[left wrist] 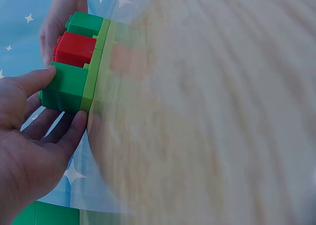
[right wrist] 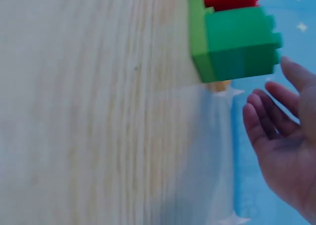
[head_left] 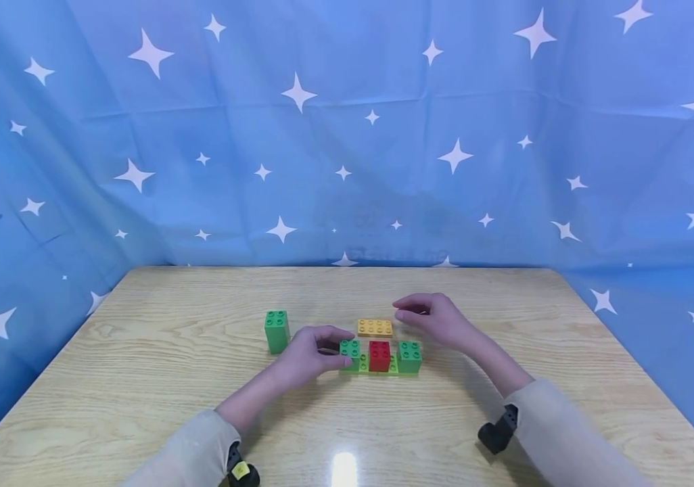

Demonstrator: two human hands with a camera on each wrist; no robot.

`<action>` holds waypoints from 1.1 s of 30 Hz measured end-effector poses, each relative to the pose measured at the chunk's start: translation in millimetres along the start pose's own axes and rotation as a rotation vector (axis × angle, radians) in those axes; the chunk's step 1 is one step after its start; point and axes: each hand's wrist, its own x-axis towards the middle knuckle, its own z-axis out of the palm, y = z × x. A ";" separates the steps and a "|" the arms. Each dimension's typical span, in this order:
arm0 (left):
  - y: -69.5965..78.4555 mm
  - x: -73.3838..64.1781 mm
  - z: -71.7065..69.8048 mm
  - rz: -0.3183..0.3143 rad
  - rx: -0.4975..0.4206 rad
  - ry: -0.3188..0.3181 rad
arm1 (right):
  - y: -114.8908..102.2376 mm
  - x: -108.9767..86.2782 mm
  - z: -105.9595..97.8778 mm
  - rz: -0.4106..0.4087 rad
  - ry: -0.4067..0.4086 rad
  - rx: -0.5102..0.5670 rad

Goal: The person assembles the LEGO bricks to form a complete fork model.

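Note:
A light green base (head_left: 363, 366) lies on the table and bears a green block at its left end (head_left: 350, 349), a red block (head_left: 379, 356) in the middle and a second green block (head_left: 410, 357) at the right end. My left hand (head_left: 310, 353) grips the left green block, thumb on its near side and fingers behind, as the left wrist view shows. Beyond the row lies a flat yellow brick (head_left: 375, 328). My right hand (head_left: 438, 319) hovers just right of that yellow brick, fingers loosely bent, holding nothing; in the right wrist view it is apart from the right green block (right wrist: 242, 44).
A tall green block stack (head_left: 276, 332) stands on the wooden table (head_left: 170, 352), left of and beyond my left hand. A blue curtain with white stars (head_left: 347, 135) hangs behind the table and along both sides.

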 end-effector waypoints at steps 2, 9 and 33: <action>0.1 -0.2 0.1 -0.003 -0.006 0.003 | -3.8 -7.8 -2.7 -0.005 0.010 0.026; 1.4 -0.4 0.5 -0.001 -0.044 -0.003 | -11.7 -34.5 2.5 -0.044 -0.004 0.099; 3.2 5.5 5.5 0.008 0.035 0.022 | -15.0 -39.6 28.2 -0.099 -0.004 -0.069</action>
